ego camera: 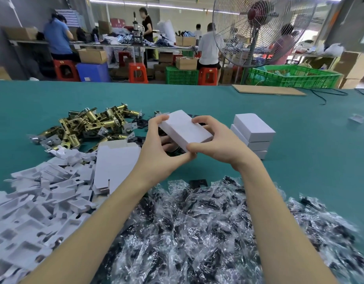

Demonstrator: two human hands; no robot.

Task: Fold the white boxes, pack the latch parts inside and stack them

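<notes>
You've got the closed white box (185,130) pinched between both hands, left hand (158,152) and right hand (215,142). The stack (252,134) sits just right of your right hand; land it crooked and it could topple.

Both hands hold a closed white box (185,130) above the green worktop (299,140).
The left hand (158,148) and right hand (215,140) grip its ends; a stack of boxes (253,134) stands just right, brass latch parts (89,128) lie left, and bagged pieces (197,232), probably screws, lie nearest.
</notes>
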